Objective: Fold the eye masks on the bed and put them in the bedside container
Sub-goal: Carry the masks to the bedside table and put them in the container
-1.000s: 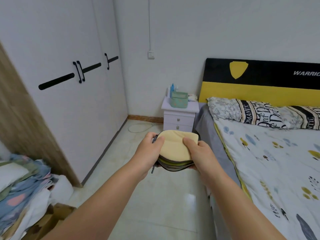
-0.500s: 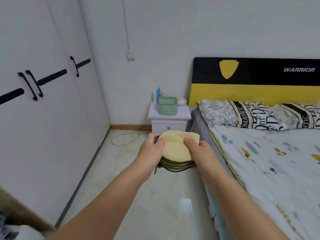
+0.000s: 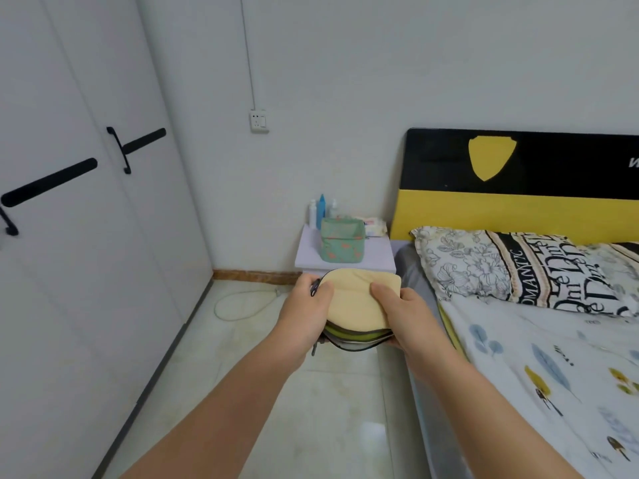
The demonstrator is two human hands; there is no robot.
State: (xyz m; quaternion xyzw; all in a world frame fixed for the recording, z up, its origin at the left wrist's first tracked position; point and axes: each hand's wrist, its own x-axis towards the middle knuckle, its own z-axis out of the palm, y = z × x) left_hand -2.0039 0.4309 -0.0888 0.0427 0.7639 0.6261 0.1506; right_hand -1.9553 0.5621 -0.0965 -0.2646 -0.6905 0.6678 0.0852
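Both hands, left hand and right hand, clamp folded eye masks short of the bedside container.
Soft, light pads likely spring open; side grips suit them.

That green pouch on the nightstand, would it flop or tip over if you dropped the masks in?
The pouch looks like soft fabric, and its rim sags a little, so it may give under a push. It stands upright on a broad base, so tipping seems unlikely. The folded masks look light.
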